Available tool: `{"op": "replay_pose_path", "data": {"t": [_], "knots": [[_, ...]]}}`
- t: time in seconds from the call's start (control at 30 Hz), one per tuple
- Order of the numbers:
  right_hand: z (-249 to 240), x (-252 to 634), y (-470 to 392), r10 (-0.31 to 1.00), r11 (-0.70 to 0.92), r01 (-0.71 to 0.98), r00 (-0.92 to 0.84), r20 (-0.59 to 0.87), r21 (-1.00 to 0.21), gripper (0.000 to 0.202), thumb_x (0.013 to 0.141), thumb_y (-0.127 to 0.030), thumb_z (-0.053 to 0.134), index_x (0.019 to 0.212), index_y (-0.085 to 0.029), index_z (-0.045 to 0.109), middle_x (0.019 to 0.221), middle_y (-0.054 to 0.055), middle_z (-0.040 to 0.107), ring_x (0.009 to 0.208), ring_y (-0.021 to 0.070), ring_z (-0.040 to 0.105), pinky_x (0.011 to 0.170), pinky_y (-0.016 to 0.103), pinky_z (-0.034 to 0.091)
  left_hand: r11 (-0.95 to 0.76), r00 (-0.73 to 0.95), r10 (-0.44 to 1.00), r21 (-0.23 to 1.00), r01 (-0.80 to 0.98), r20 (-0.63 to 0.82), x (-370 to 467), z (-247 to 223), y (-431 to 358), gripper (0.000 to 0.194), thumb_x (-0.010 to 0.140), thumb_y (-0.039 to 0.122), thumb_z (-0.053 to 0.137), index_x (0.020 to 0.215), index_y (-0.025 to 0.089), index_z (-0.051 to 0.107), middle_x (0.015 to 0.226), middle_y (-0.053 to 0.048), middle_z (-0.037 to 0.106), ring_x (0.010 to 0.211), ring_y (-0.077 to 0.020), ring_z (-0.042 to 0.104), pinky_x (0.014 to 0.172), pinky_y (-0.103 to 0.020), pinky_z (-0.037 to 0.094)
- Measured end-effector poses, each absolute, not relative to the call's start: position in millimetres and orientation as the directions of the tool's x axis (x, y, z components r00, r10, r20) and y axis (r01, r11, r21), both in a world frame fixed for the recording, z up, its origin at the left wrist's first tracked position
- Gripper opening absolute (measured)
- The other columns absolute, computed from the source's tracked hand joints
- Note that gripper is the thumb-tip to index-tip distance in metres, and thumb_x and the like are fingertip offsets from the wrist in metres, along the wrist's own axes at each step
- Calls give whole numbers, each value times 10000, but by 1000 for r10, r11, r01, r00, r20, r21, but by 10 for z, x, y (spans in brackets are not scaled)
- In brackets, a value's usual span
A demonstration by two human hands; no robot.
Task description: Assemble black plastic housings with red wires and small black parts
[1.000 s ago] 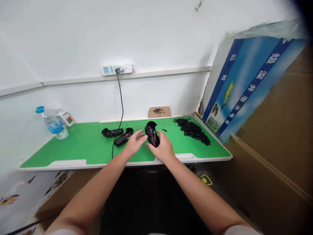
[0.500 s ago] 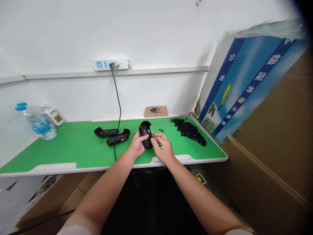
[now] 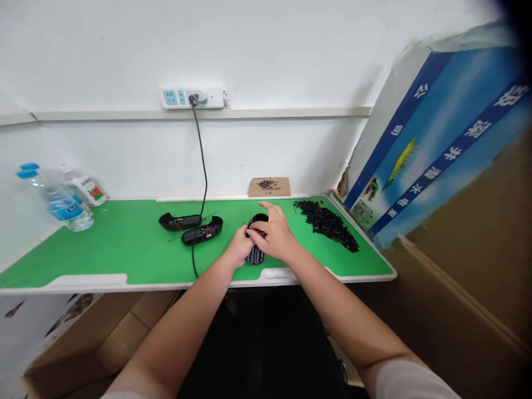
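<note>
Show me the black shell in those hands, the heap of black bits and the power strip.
Black shell (image 3: 255,256), head view, ribbed near end.
Heap of black bits (image 3: 326,224), head view, its middle.
Power strip (image 3: 215,98), head view, white right-hand part.

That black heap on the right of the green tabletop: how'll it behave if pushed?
The heap would probably spread rather than shift as one block, since it's many small separate pieces. Each piece looks likely to be light, being so small. They're mostly elongated, so I'd guess they slide or tangle more than roll on the flat green tabletop.
</note>
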State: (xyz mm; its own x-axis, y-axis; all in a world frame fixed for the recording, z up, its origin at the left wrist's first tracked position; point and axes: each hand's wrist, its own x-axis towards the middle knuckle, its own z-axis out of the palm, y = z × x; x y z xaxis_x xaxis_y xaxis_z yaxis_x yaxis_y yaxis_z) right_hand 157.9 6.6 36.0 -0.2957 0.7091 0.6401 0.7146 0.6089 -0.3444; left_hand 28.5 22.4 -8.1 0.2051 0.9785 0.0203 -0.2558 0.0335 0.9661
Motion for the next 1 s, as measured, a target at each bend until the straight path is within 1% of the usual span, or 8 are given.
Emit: {"op": "replay_pose_path", "data": {"t": [0.1,0.2,0.33,0.43,0.53,0.67,0.83,1.0], "knots": [[513,1594,71,685,686,660,-444,578,-306,241,832,-372,645,973,-212,758,1436,142,412,1366,372,321,1066,592,321,99,265,964,959,-265,-26,287,-60,203,302,682,330,746,912,151,668,872,-85,721,703,-194,661,665,-316,527],[666,1672,119,650,757,504,-527,547,-415,423,803,-449,675,1164,-230,680,1457,126,415,1384,338,343,1082,552,346,236,295,945,915,-326,-138,242,-8,161,394,676,379,743,998,188,619,783,-63,706,594,-211,657,571,-355,538],[666,1830,299,792,601,199,-275,545,-774,483,860,-601,526,1165,-243,639,1308,95,583,1229,256,543,975,454,482,353,373,906,842,-408,-199,142,58,111,420,655,340,752,994,173,568,764,-81,698,625,-247,682,557,-394,563],[466,1926,436,936,338,-89,-74,345,-937,516,825,-667,522,982,-193,656,1064,102,687,948,216,671,806,373,553,375,374,901,827,-418,-220,100,86,83,390,681,339,751,967,147,569,775,-103,700,618,-225,678,558,-373,569],[203,2011,476,984,177,-221,2,181,-959,518,745,-675,619,874,-174,641,911,82,698,743,172,673,662,301,554,330,330,923,852,-407,-199,98,96,61,417,683,365,773,975,156,562,784,-87,694,595,-209,674,530,-352,562],[-60,2147,412,992,102,-300,95,77,-949,529,667,-661,703,833,-162,644,806,58,679,591,133,620,530,259,522,293,267,943,880,-375,-200,119,112,44,468,604,339,825,931,167,537,746,-46,665,580,-214,675,516,-349,554],[-170,2251,364,979,96,-340,204,26,-936,520,625,-642,742,778,-157,635,706,26,637,498,103,554,444,232,465,270,193,958,895,-356,-212,139,140,59,418,588,296,803,875,174,525,673,-34,663,561,-193,653,518,-317,531],[-213,2243,405,940,148,-242,335,60,-959,483,662,-630,703,724,-158,623,636,13,610,444,90,505,411,224,425,225,157,971,916,-334,-181,137,113,108,365,589,296,788,832,158,553,660,-43,666,543,-169,623,494,-283,499]]}}
